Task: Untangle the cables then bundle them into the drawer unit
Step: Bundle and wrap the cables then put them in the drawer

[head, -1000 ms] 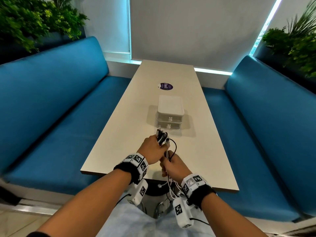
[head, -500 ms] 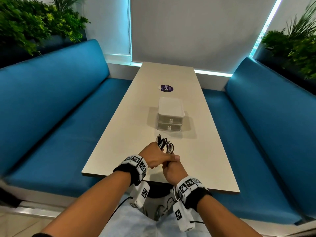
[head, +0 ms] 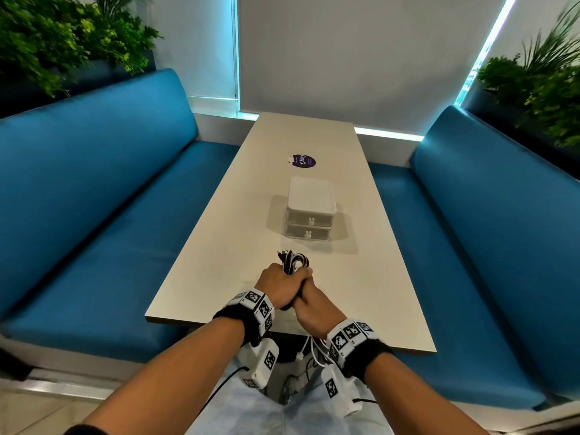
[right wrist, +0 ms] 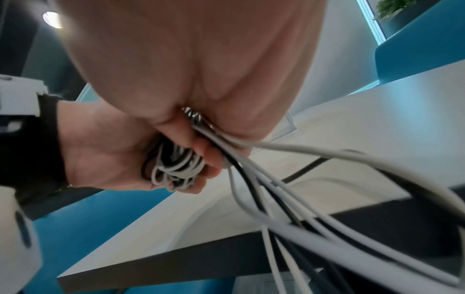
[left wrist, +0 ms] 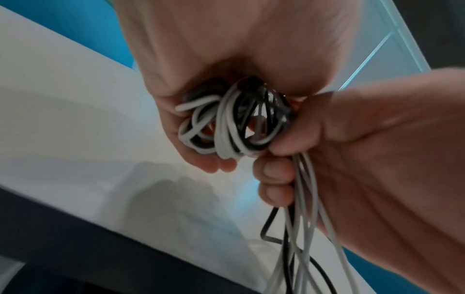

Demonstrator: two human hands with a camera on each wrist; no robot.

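Note:
A coil of white and black cables [head: 293, 262] [left wrist: 226, 123] [right wrist: 173, 167] sits in my left hand [head: 279, 285] [right wrist: 105, 151], whose fingers curl round it above the near end of the table [head: 219, 246]. My right hand [head: 309, 304] [left wrist: 352, 143] presses against the left one and grips the loose strands [left wrist: 302, 199] [right wrist: 264, 179] that trail down past the table edge. The white two-drawer unit [head: 310, 211] stands mid-table beyond my hands, both drawers closed.
A round purple sticker [head: 302, 161] lies on the table behind the drawer unit. Blue benches [head: 110, 215] [head: 486, 230] flank the table on both sides, with plants [head: 62, 42] behind their backs. A white blind covers the far wall.
My hands have come together and shifted slightly forward over the table. The cable loops that stood loose above my left fist are now drawn into a tighter coil.

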